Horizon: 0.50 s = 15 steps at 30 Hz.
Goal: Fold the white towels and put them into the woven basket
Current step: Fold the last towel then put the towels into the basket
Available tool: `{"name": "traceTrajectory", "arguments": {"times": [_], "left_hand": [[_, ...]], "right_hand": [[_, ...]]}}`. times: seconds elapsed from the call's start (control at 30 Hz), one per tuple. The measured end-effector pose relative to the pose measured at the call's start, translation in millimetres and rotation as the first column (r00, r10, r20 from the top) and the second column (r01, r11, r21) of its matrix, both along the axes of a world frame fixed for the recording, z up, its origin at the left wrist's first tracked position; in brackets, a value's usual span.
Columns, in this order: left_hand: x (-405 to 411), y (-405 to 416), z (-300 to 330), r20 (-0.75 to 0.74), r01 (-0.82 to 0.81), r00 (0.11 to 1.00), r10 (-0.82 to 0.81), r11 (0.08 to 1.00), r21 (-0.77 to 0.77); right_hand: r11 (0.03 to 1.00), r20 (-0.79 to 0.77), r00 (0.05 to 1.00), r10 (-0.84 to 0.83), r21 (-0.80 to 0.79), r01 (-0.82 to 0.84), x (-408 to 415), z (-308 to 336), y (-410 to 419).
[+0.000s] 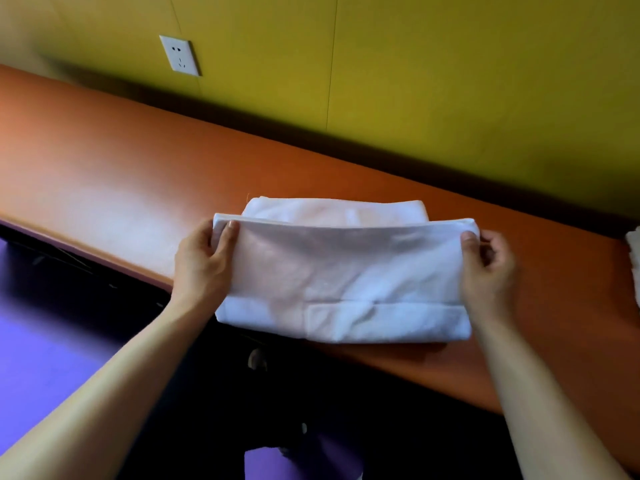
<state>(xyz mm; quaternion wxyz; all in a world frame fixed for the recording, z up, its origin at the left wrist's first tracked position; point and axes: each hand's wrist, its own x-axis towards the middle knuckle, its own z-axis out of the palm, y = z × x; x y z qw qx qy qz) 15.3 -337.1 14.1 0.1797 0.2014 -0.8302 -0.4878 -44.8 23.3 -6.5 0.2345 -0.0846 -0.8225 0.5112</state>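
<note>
Gripping white towel [343, 271] corners: left hand [204, 265], right hand [488, 268].

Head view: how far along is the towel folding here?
Done: the white towel on the orange counter already shows layered folds. In hand: the left hand and right hand pinch its lifted top edge, mid-fold. Left: finishing it, a second white cloth at the right edge, and basketing; no basket is visible.

Towel [343, 271] on bench [104, 188] near its front edge, between left hand [201, 268] and right hand [488, 271]; wall socket [179, 55] behind-left; second cloth [634, 258] far right.
</note>
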Motion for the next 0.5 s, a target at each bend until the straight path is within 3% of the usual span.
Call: {"name": "traceTrajectory", "arguments": {"times": [0.3,0.5], "left_hand": [[-111.9,-21.1,-21.8,0.021,-0.053,0.998,0.057,0.986,-0.16],[-142.8,-21.1,-61.3,0.171,0.027,0.985,0.014,0.97,-0.24]], "right_hand": [[0.996,0.009,1.0,0.003,0.084,-0.004,-123.7,-26.1,-15.1],[0.982,0.256,0.966,0.017,0.176,-0.065,-142.7,-63.8,-15.7]]}}
